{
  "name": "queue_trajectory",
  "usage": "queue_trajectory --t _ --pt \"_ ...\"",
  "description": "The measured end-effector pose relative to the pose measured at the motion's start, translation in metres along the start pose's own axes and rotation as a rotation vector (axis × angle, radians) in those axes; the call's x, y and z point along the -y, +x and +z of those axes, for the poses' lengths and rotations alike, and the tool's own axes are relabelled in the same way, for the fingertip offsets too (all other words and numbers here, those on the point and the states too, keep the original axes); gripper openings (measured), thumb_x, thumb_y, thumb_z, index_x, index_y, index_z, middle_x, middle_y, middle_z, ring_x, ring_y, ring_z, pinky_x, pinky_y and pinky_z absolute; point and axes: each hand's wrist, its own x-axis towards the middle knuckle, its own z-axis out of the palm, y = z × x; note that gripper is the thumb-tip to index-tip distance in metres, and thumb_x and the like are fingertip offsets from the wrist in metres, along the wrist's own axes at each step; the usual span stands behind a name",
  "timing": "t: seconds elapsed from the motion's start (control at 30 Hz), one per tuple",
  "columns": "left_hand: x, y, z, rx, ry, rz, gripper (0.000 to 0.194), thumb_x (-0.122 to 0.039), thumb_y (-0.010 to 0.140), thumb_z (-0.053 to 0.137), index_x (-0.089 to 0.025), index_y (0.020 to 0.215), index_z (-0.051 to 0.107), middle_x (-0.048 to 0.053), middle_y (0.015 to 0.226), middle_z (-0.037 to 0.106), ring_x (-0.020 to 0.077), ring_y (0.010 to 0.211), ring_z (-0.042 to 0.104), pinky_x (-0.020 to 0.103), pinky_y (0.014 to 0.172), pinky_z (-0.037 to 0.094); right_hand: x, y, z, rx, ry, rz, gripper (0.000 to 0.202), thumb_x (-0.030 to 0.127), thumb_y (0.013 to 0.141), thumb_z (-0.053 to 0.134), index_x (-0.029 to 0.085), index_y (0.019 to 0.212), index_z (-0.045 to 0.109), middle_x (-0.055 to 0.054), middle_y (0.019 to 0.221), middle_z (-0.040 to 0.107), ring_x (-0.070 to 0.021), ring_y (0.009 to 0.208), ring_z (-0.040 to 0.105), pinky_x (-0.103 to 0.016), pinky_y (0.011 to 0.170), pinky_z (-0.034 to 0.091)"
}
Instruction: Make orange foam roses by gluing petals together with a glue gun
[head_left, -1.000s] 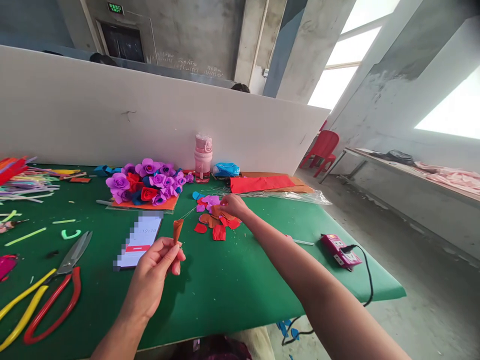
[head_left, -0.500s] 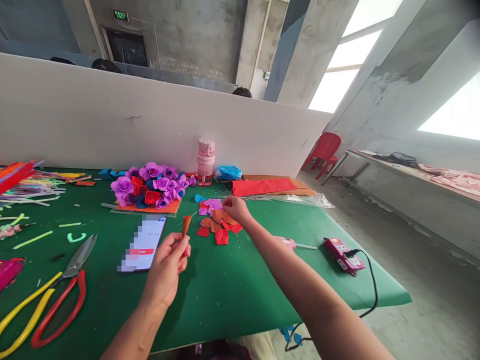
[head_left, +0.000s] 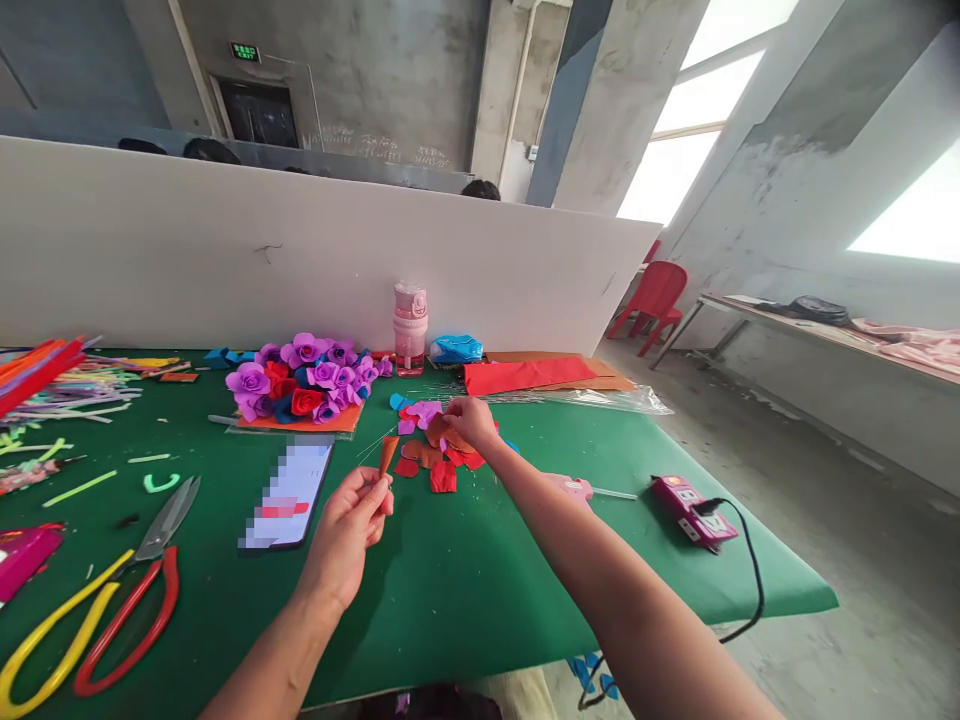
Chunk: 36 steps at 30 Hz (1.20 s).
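Observation:
My left hand (head_left: 349,530) pinches a small rolled orange foam cone (head_left: 387,455) on a thin wire, held upright above the green table (head_left: 450,590). My right hand (head_left: 469,420) reaches forward into a small heap of cut foam petals (head_left: 435,462) in red, orange and pink; its fingertips pinch an orange petal at the heap's far side. A pile of finished purple, red and blue foam roses (head_left: 304,385) lies on an orange sheet behind the heap.
A phone (head_left: 289,495) lies left of my left hand. Scissors with red handles (head_left: 135,590) and yellow-handled ones (head_left: 45,640) lie at the front left. A pink bottle (head_left: 410,328), a red foam sheet (head_left: 525,373), a pink glue gun (head_left: 574,488) and a corded pink device (head_left: 694,510) stand around. A white partition (head_left: 225,250) closes the back.
My left hand with the orange cone has moved a little right, toward the petal heap. My right hand stays at the heap, fingers working among the petals. The camera has shifted slightly.

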Motion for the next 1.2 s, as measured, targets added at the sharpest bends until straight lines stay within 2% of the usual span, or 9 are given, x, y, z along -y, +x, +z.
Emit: queue_trajectory --t 0.13,0.27,0.53,0.67,0.77,0.87,0.97,1.1,1.2 --pt "-0.005 0.015 0.006 -0.042 0.071 0.046 0.032 -0.041 0.063 0.073 -0.017 0.074 0.056 -0.008 0.052 0.043 0.0028 0.041 0.026 0.018 0.039 0.015 0.001 -0.007 -0.007 -0.031 0.197 0.047 0.005 0.015 0.069 0.066 0.019 0.065 0.067 -0.002 0.070 0.070 -0.0174 0.071 0.064 -0.026 0.065 0.047" --pt "-0.011 0.039 0.015 -0.106 0.131 0.105 0.031 -0.040 0.055 0.076 -0.016 0.068 0.060 -0.007 0.051 0.047 0.0034 0.039 0.028 0.020 0.039 0.017 0.006 -0.020 -0.010 -0.026 0.477 0.090 0.013 0.029 0.076 0.062 0.016 0.073 0.064 0.000 0.059 0.066 -0.0127 0.053 0.061 -0.024 0.055 0.049" --pt "-0.013 0.077 0.039 -0.055 0.168 0.184 0.037 -0.042 0.049 0.079 -0.017 0.064 0.057 -0.005 0.055 0.054 0.0069 0.047 0.041 0.020 0.048 0.031 0.016 -0.055 -0.010 -0.045 0.806 0.108 0.027 0.044 0.071 0.062 0.018 0.078 0.059 0.000 0.060 0.063 -0.0132 0.053 0.060 -0.027 0.056 0.054" --pt "-0.007 0.085 0.039 -0.086 0.230 0.214 0.034 -0.040 0.048 0.078 -0.016 0.060 0.058 -0.003 0.056 0.055 0.0100 0.054 0.047 0.022 0.056 0.036 0.020 -0.062 -0.013 -0.086 0.804 0.113 0.024 0.035 0.069 0.063 0.018 0.086 0.062 -0.001 0.068 0.064 -0.0129 0.054 0.058 -0.027 0.056 0.051" --pt "-0.004 0.092 0.029 -0.113 0.309 0.262 0.028 -0.036 0.050 0.075 -0.017 0.058 0.056 -0.004 0.057 0.056 0.0115 0.058 0.051 0.024 0.062 0.039 0.017 -0.064 -0.022 -0.210 0.605 0.057 0.030 0.027 0.068 0.063 0.021 0.097 0.064 0.000 0.079 0.066 -0.0120 0.060 0.056 -0.025 0.059 0.047" --pt "-0.004 0.098 0.016 -0.097 0.387 0.263 0.026 -0.033 0.048 0.074 -0.017 0.059 0.058 -0.002 0.062 0.061 0.0151 0.065 0.057 0.027 0.069 0.042 0.012 -0.067 -0.031 -0.247 0.362 0.022 0.016 0.031 0.072 0.062 0.019 0.081 0.067 0.001 0.066 0.063 -0.0134 0.060 0.054 -0.025 0.057 0.042" --pt "-0.008 0.097 0.009 -0.024 0.408 0.237 0.026 -0.033 0.049 0.074 -0.016 0.064 0.062 0.001 0.069 0.066 0.0167 0.069 0.059 0.028 0.069 0.043 0.012 -0.072 -0.034 -0.183 0.341 -0.017 0.020 0.037 0.075 0.061 0.018 0.072 0.066 0.000 0.066 0.063 -0.0133 0.060 0.053 -0.024 0.056 0.040" --pt "-0.016 0.083 0.009 0.220 0.412 0.122 0.028 -0.035 0.054 0.073 -0.015 0.070 0.064 -0.001 0.061 0.060 0.0095 0.051 0.048 0.022 0.051 0.035 0.020 -0.081 -0.030 0.108 0.579 -0.110 0.040 0.040 0.068 0.071 0.021 0.103 0.065 -0.001 0.089 0.068 -0.0107 0.063 0.056 -0.021 0.055 0.042" --pt "-0.018 0.072 0.014 0.279 0.416 0.077 0.030 -0.038 0.057 0.073 -0.015 0.072 0.063 -0.004 0.055 0.054 0.0040 0.041 0.032 0.020 0.041 0.022 0.027 -0.090 -0.023 0.295 0.702 -0.014 0.034 0.039 0.064 0.075 0.017 0.088 0.064 0.000 0.073 0.066 -0.0086 0.053 0.054 -0.019 0.047 0.039"
